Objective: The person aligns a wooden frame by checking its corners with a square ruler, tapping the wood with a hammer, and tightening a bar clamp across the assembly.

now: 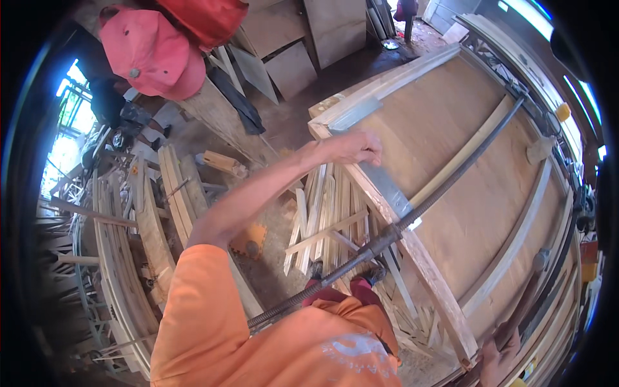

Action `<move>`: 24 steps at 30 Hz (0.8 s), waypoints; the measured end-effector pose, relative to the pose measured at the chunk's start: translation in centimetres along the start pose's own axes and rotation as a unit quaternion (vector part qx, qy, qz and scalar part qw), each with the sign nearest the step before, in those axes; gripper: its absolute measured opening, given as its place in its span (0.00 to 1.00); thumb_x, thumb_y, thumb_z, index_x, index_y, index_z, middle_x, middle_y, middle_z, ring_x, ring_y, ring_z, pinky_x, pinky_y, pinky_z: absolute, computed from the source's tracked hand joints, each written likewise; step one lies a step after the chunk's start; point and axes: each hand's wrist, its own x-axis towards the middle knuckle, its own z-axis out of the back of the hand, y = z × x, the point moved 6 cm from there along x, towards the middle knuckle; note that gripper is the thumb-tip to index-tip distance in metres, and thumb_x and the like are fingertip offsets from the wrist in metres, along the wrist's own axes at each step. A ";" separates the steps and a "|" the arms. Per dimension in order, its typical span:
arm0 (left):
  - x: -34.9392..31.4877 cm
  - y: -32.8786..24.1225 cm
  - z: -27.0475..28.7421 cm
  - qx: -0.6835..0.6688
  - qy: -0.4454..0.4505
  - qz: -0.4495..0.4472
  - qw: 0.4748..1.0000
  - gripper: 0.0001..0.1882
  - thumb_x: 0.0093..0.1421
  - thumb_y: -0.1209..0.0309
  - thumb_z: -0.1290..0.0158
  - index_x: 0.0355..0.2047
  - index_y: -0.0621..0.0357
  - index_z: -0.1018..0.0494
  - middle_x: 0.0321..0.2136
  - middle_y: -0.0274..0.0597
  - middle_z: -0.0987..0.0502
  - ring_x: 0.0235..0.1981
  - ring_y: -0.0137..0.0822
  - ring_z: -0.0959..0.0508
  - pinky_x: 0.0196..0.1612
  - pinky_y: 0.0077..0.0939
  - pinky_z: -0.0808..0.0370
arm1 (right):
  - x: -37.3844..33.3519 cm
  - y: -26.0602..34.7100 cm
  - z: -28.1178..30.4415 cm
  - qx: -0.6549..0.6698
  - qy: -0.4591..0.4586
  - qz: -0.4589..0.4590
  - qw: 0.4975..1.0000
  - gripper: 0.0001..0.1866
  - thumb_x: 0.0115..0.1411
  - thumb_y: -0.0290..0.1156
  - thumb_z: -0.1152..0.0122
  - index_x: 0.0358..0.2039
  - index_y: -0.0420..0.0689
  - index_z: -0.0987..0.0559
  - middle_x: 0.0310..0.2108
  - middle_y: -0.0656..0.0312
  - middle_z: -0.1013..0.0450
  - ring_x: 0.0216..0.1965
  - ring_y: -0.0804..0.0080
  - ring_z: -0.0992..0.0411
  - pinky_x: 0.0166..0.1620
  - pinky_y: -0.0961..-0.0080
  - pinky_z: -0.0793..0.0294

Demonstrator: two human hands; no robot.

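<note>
My left hand (354,147), fingers curled in, rests over the near left corner of a large wooden frame (433,276) with a plywood panel (445,119). Whatever its fingers hold, if anything, is hidden. Flat grey metal strips (385,186) lie along the frame's edges beside that hand; whether they join under it I cannot see. At the lower right, my right hand (500,360) is closed round the handle of a hammer (540,261), its head pointing away from me. A long threaded bar clamp (380,244) lies across the frame and runs toward my waist.
Long boards (145,226) are stacked on the left. Loose wood strips (322,216) lie on the floor below the frame. A pink cap (151,55) sits on an upright board at the upper left. Plywood sheets (335,32) lean at the back. Another person (132,113) is at the far left.
</note>
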 end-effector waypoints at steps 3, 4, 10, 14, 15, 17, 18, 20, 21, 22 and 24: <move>0.0 0.9 -0.2 0.009 0.023 0.013 1.000 0.11 0.65 0.67 0.38 0.31 0.64 0.21 0.29 0.46 0.22 0.38 0.45 0.23 0.45 0.39 0.28 | -1.2 0.5 0.0 -0.049 -0.011 -0.058 0.997 0.14 0.57 0.26 0.37 0.44 0.39 0.21 0.25 0.63 0.27 0.22 0.75 0.31 0.25 0.74 0.31; 0.1 0.7 0.0 0.005 0.009 -0.006 1.000 0.11 0.65 0.67 0.38 0.31 0.64 0.21 0.29 0.46 0.22 0.38 0.45 0.23 0.45 0.39 0.28 | -1.4 0.9 -0.1 -0.048 -0.013 -0.055 0.997 0.14 0.57 0.26 0.37 0.44 0.39 0.21 0.25 0.63 0.27 0.22 0.75 0.31 0.25 0.74 0.31; 0.1 1.5 -0.1 -0.031 0.036 0.072 0.996 0.13 0.65 0.66 0.37 0.32 0.65 0.21 0.29 0.47 0.21 0.37 0.41 0.22 0.43 0.38 0.28 | -1.5 1.8 -1.6 -0.054 -0.012 -0.073 0.996 0.13 0.59 0.28 0.32 0.42 0.38 0.21 0.24 0.62 0.28 0.21 0.76 0.31 0.24 0.76 0.32; 0.2 1.5 -0.1 -0.018 0.053 0.069 0.996 0.13 0.65 0.65 0.37 0.32 0.65 0.21 0.30 0.47 0.20 0.36 0.41 0.22 0.43 0.39 0.28 | -1.1 2.8 -2.5 -0.047 0.001 -0.074 0.996 0.12 0.61 0.30 0.29 0.40 0.39 0.21 0.21 0.65 0.29 0.19 0.77 0.33 0.23 0.76 0.34; 0.2 1.7 -0.2 -0.002 0.055 0.094 0.994 0.13 0.65 0.65 0.37 0.33 0.65 0.21 0.30 0.47 0.20 0.36 0.41 0.21 0.43 0.39 0.27 | -1.0 3.0 -2.8 -0.034 0.013 -0.073 0.997 0.11 0.61 0.30 0.28 0.39 0.39 0.21 0.20 0.66 0.29 0.19 0.77 0.33 0.23 0.76 0.35; 0.2 1.0 -0.2 -0.020 0.042 0.065 0.997 0.13 0.65 0.66 0.37 0.32 0.66 0.21 0.30 0.48 0.20 0.36 0.43 0.21 0.42 0.39 0.28 | -0.8 3.3 -3.2 -0.058 0.012 -0.061 0.996 0.11 0.61 0.30 0.28 0.39 0.40 0.21 0.20 0.67 0.30 0.18 0.78 0.34 0.23 0.76 0.36; 0.1 1.2 -0.2 -0.012 0.040 0.093 0.995 0.13 0.65 0.66 0.37 0.32 0.66 0.21 0.30 0.48 0.21 0.35 0.44 0.21 0.42 0.40 0.28 | -0.8 3.5 -3.4 -0.079 0.013 -0.050 0.996 0.11 0.61 0.30 0.28 0.38 0.40 0.21 0.19 0.68 0.31 0.18 0.78 0.35 0.23 0.76 0.38; 0.1 -0.1 -0.1 0.000 0.026 0.022 0.999 0.12 0.64 0.68 0.37 0.32 0.66 0.21 0.29 0.48 0.22 0.36 0.46 0.22 0.42 0.41 0.28 | -0.6 3.7 -3.8 -0.090 0.011 -0.010 0.996 0.10 0.60 0.29 0.27 0.38 0.42 0.21 0.19 0.69 0.31 0.18 0.79 0.36 0.22 0.76 0.40; 0.0 -0.7 0.0 0.022 0.022 -0.014 0.999 0.11 0.64 0.69 0.37 0.32 0.66 0.22 0.29 0.49 0.22 0.36 0.49 0.22 0.43 0.41 0.28 | -0.5 3.3 -4.1 -0.071 0.012 -0.020 0.997 0.10 0.60 0.29 0.27 0.38 0.42 0.21 0.19 0.69 0.31 0.18 0.80 0.36 0.22 0.77 0.40; -0.1 -0.7 0.0 0.018 0.021 -0.011 1.000 0.11 0.64 0.69 0.37 0.32 0.66 0.22 0.29 0.49 0.22 0.36 0.49 0.22 0.43 0.41 0.28 | -0.5 3.0 -4.2 -0.055 0.015 -0.032 0.998 0.10 0.60 0.28 0.27 0.38 0.42 0.21 0.20 0.69 0.31 0.18 0.80 0.36 0.22 0.77 0.40; -0.2 -0.1 0.2 -0.017 0.016 0.036 0.999 0.12 0.64 0.69 0.37 0.29 0.66 0.24 0.27 0.49 0.24 0.36 0.51 0.24 0.43 0.43 0.28 | -0.2 2.5 -4.4 -0.036 0.020 -0.037 0.998 0.11 0.60 0.27 0.27 0.39 0.41 0.21 0.20 0.69 0.31 0.18 0.81 0.37 0.22 0.78 0.41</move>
